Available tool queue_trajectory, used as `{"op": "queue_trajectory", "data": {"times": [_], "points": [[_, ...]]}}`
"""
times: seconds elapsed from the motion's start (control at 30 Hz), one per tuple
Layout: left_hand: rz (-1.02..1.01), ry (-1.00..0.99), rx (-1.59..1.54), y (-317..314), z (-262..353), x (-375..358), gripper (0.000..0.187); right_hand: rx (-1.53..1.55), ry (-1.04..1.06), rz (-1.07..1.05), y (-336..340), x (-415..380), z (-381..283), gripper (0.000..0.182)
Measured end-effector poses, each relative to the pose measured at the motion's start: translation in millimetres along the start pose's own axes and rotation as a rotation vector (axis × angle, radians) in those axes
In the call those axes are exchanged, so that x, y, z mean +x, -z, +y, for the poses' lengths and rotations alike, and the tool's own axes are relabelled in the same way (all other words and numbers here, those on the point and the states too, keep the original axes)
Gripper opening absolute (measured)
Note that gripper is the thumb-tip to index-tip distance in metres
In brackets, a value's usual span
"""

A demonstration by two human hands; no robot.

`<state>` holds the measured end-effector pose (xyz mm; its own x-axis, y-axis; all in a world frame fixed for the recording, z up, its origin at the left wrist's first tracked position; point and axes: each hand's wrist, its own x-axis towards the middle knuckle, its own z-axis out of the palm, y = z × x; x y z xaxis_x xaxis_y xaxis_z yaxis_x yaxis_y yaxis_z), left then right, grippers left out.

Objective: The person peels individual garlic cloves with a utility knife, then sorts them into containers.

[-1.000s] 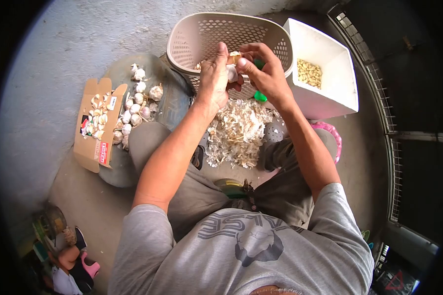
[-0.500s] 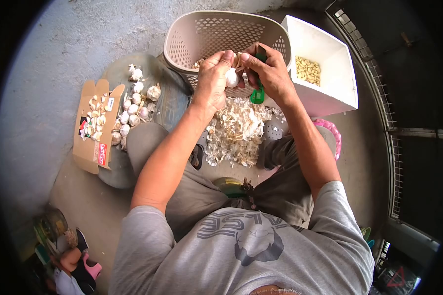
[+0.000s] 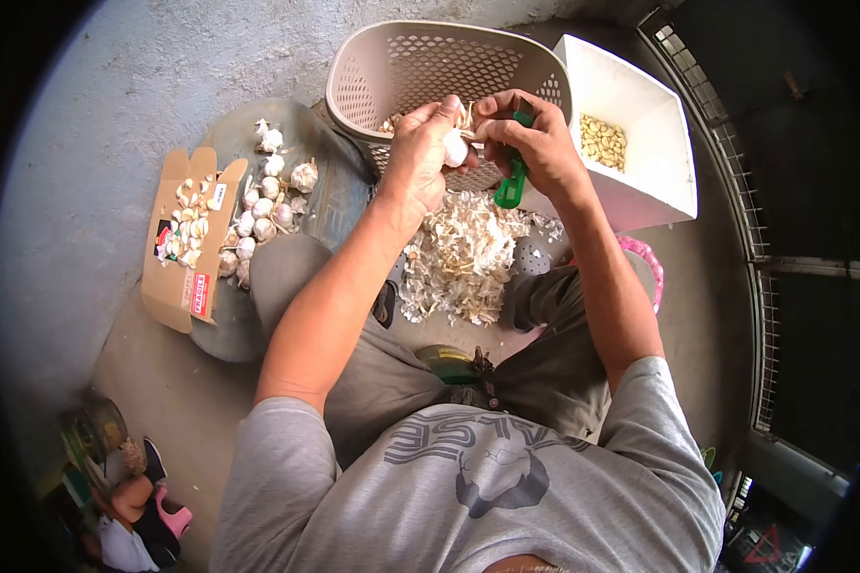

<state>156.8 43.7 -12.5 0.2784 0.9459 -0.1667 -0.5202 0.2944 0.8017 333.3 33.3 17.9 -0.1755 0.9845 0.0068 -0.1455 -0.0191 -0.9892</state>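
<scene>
In front of the basket my left hand [image 3: 419, 148] is closed around a white garlic bulb [image 3: 456, 149]. My right hand [image 3: 545, 153] grips a green-handled knife [image 3: 510, 186], its green end pointing down below the palm. The thumb and forefinger of that same hand pinch at the bulb's stem side, close to the left fingertips. Fingers hide part of the bulb and most of the blade. Just beyond both hands stands the perforated beige basket [image 3: 354, 81], with some garlic partly visible inside.
Garlic skins [image 3: 463, 253] lie heaped between the feet. Left, whole garlic bulbs [image 3: 263, 207] rest on a round grey surface [image 3: 225, 325] beside a cardboard piece [image 3: 167, 296] holding cloves. A white box [image 3: 640, 181] contains peeled cloves [image 3: 602, 143]. Another person [image 3: 134, 506] is at lower left.
My right hand has shifted slightly right and turned, so the knife's green handle shows more and its dark part less. My left hand still holds the garlic bulb.
</scene>
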Motion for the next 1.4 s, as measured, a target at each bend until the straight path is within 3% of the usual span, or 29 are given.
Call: {"op": "queue_trajectory", "data": {"times": [0.13,0.47,0.6,0.67,0.77,0.9,1.0,1.13,1.27,1.3,1.4], "points": [[0.009,0.025,-0.042,3,2,3,0.033,0.183,-0.031,-0.037,10,7,6,0.013],[0.006,-0.013,-0.157,8,16,2,0.033,0.037,0.000,-0.018,19,9,-6,0.008],[0.015,-0.011,-0.169,13,26,4,0.032,-0.078,-0.114,-0.357,39,6,-14,0.017],[0.005,0.012,-0.111,11,26,3,0.033,-0.175,-0.067,-0.329,42,8,-14,0.021],[-0.034,0.017,-0.037,9,23,2,0.038,-0.564,0.200,0.202,26,19,-3,0.029],[-0.045,-0.007,0.074,4,13,1,0.039,-0.341,0.115,0.044,10,11,-18,0.035],[-0.079,-0.003,0.090,1,9,-1,0.037,-0.449,0.107,-0.059,-1,10,-13,0.036],[-0.031,0.002,0.103,-1,5,1,0.039,-0.273,0.030,-0.136,0,8,-12,0.030],[0.013,-0.016,0.204,-1,4,2,0.043,-0.556,0.274,-0.028,-7,5,-4,0.033],[0.024,-0.020,0.233,-1,4,2,0.044,-0.608,0.205,-0.028,-11,-2,-10,0.039],[0.016,-0.016,0.257,-3,4,2,0.049,-0.758,0.260,-0.066,-14,-6,-15,0.041]]}}
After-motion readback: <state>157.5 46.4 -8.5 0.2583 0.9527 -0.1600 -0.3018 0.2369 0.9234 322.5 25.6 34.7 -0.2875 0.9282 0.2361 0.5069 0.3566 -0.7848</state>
